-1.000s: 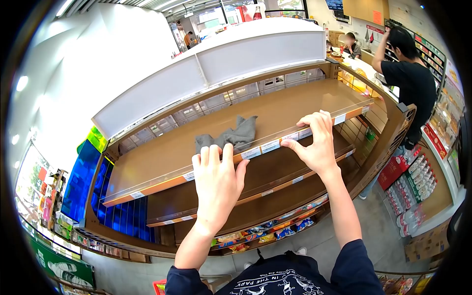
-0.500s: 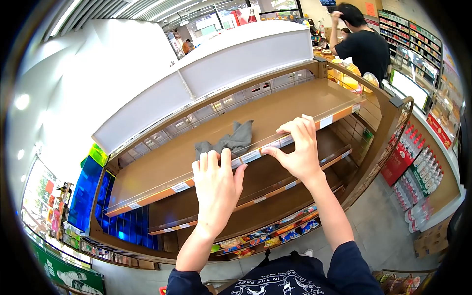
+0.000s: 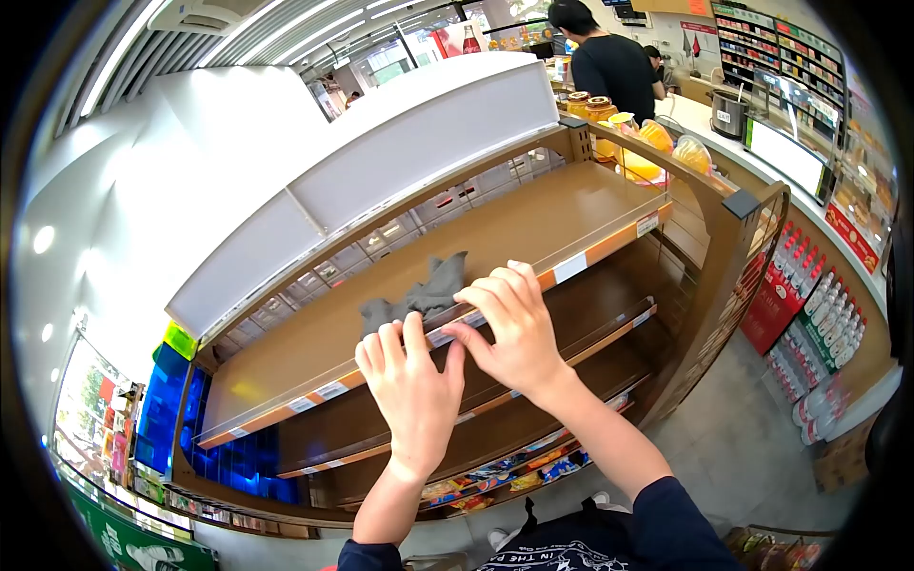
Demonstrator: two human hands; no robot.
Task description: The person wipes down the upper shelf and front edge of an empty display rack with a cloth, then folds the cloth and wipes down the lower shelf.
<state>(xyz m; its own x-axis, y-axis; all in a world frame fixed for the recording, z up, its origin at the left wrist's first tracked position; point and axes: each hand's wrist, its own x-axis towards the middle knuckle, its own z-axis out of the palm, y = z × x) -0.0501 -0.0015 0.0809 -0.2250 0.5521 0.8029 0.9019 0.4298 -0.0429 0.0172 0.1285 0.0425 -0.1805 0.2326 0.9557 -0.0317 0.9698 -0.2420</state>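
Note:
A brown shelf unit stands before me, and its top shelf (image 3: 543, 214) bears a crumpled grey cloth (image 3: 428, 290) near the front edge. Both hands are at that edge, with fingertips over the clear strip and thumbs below it on the label rail (image 3: 328, 390). My left hand (image 3: 411, 390) grips the rail just in front of the cloth. My right hand (image 3: 509, 333) grips it a little to the right, its thumb close to the left thumb. Neither hand visibly touches the cloth.
Lower shelves (image 3: 590, 319) lie beneath, with snack packets (image 3: 524, 476) at the bottom. A white panel (image 3: 381, 162) rises behind. A person in black (image 3: 614, 76) stands by the counter at the upper right. Packs of bottles (image 3: 828, 319) are stacked on the right; jars (image 3: 600, 109) stand behind the unit.
My right hand has moved left along the rail, closer to my left hand. The view has shifted, showing more of the counter. The person in black has moved left and lowered their raised arm.

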